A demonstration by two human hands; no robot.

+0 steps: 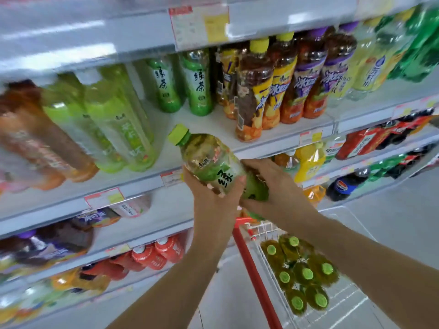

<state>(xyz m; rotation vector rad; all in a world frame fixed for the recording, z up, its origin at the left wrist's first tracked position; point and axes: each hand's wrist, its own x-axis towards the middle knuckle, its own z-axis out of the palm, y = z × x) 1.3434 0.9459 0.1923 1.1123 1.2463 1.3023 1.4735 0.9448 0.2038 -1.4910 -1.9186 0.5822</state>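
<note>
So we've got one green tea bottle (213, 167) up in the air just off the front edge of the shelf (202, 124), cap tilted up and left. Left hand (213, 193) has its fingers curled round the middle, and the right hand (268, 184) wraps the base. It looks like restocking to us. Two matching bottles (197, 84) stand at the back edge with a bare gap in front, and a bunch more (306, 274) sit in the cart (249, 264). We'd say most of the job is left.
</note>
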